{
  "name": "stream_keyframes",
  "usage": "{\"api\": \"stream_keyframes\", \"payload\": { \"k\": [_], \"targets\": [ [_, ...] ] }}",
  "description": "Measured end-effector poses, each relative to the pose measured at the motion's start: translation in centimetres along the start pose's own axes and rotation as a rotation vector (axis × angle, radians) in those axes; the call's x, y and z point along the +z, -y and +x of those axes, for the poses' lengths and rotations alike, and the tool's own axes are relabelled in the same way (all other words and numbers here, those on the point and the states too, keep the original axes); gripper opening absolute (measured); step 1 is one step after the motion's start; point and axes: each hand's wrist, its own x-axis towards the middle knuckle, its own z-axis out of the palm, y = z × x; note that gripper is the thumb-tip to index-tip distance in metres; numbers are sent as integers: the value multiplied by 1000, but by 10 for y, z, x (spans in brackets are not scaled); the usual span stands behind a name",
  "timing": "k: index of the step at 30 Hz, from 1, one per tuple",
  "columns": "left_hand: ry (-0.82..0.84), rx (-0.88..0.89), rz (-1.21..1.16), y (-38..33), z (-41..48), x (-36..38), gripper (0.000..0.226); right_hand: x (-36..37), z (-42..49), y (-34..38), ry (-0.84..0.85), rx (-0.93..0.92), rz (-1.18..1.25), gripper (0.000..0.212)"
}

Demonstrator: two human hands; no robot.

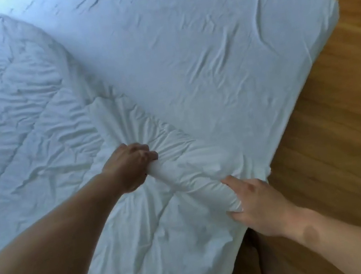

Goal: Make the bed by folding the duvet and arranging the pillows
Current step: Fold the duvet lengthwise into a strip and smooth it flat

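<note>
Our left hand (pixel 131 164) clenched on the duvet (pixel 28 129) edge, our right hand (pixel 257 207) grasping its corner, bare mattress (pixel 194 45) beyond, wood floor (pixel 342 132) alongside

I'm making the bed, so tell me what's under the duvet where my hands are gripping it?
The duvet lies on the sheeted mattress, bare to its right. Left hand and right hand grip its bunched edge. Anything beneath it is covered.

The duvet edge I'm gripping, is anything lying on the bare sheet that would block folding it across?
Nothing visible: both hands, left hand and right hand, grip the duvet, and the sheet beyond lies bare, only wrinkled.
</note>
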Motion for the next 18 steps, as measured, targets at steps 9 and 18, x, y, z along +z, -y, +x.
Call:
{"api": "stream_keyframes", "payload": {
  "k": [9,18],
  "targets": [
    [-206,-244,-70,22,-221,104,28,163,-60,123,121,-179,-132,60],
    [-347,-826,-458,-10,-336,215,39,287,-67,179,213,-229,-274,47]
  ]
}}
